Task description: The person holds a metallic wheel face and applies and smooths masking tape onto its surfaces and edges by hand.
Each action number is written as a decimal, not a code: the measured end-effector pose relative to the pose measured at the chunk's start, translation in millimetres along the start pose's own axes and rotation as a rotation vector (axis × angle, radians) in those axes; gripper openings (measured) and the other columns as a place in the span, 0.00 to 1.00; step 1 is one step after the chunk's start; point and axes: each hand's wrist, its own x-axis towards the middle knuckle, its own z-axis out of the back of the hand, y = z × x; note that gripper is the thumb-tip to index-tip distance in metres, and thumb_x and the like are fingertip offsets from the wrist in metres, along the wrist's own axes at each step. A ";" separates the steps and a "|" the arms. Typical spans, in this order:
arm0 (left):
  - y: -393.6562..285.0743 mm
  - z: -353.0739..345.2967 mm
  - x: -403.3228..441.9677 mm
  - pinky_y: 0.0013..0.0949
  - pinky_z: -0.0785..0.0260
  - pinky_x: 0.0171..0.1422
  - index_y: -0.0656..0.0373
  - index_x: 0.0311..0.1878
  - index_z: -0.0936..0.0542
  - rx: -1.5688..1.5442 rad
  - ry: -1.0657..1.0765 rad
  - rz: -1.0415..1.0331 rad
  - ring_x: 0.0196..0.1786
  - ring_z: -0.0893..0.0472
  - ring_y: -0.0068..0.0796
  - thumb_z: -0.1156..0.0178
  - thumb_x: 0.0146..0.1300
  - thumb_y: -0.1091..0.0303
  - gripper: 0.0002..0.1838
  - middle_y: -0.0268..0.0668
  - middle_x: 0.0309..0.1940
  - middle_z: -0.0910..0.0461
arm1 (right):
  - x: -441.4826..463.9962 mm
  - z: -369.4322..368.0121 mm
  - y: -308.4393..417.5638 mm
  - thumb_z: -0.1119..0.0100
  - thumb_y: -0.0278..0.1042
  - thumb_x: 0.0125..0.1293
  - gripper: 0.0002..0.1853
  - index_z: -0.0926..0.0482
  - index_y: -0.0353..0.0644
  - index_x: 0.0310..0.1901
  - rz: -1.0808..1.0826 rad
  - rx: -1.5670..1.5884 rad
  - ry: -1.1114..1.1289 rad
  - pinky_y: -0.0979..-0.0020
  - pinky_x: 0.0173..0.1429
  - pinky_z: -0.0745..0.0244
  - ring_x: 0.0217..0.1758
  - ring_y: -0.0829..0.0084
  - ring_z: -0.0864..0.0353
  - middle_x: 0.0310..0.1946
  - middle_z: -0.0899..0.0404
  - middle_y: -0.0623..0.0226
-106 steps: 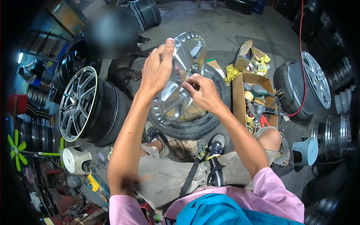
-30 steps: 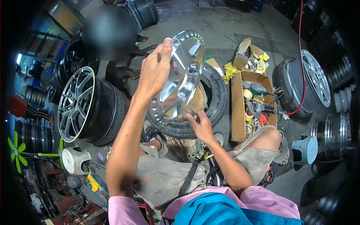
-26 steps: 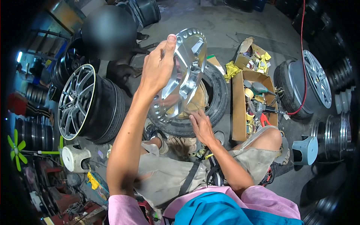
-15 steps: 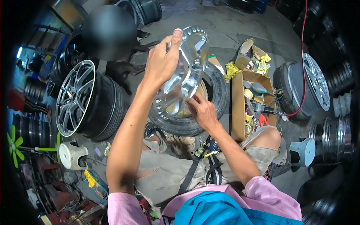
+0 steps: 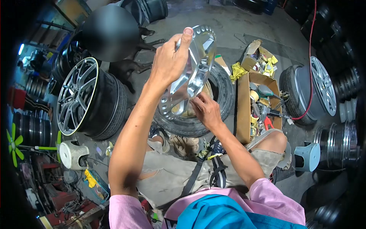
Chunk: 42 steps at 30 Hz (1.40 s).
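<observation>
My left hand (image 5: 169, 63) is wrapped around the upper left edge of a shiny silver wheel face (image 5: 199, 76), thumb pointing up. The wheel face is tilted nearly upright, with spoke cut-outs and a row of holes along its rim. My right hand (image 5: 207, 111) is closed at its lower right, fingertips pinched together against or just beside a spoke. Whatever those fingers pinch is too small or hidden to make out. Beneath the wheel face a black tire (image 5: 225, 91) lies flat on the floor, partly covered by my hands and the wheel face.
Right of the tire stands a cardboard box (image 5: 242, 114) of tools and tape rolls, with a smaller box (image 5: 249, 57) and yellow cloths behind. Alloy wheels stand left (image 5: 78, 97) and right (image 5: 323, 86). A red hose (image 5: 310, 76) hangs at right. A dark animal (image 5: 127, 68) lies beyond.
The wheel face and both hands sit slightly further right in the view. My left hand keeps its hold, and my right hand stays closed near the same spoke.
</observation>
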 end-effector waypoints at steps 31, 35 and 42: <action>-12.3 -3.7 -9.3 0.49 0.24 0.54 0.67 0.55 0.14 0.043 0.039 0.021 0.41 0.13 0.51 0.60 0.79 0.20 0.51 0.48 0.29 0.16 | -58.2 -55.8 -13.6 0.33 0.39 0.77 0.11 0.16 0.39 0.42 -0.516 0.440 0.217 0.67 0.43 0.25 0.37 0.80 0.22 0.29 0.22 0.74; -16.8 -2.9 -10.2 0.49 0.24 0.56 0.66 0.57 0.14 0.028 0.046 0.064 0.43 0.13 0.53 0.59 0.80 0.21 0.49 0.50 0.32 0.14 | -56.0 -45.5 -9.8 0.33 0.42 0.79 0.14 0.19 0.41 0.38 -0.768 0.794 0.345 0.71 0.39 0.28 0.33 0.82 0.24 0.28 0.25 0.77; -15.9 5.9 -12.7 0.46 0.24 0.58 0.64 0.61 0.14 0.053 0.091 0.101 0.46 0.12 0.45 0.57 0.82 0.25 0.46 0.47 0.34 0.13 | -64.4 -27.8 -8.8 0.30 0.45 0.78 0.17 0.22 0.45 0.35 -0.965 1.100 0.372 0.74 0.37 0.31 0.32 0.86 0.26 0.29 0.25 0.80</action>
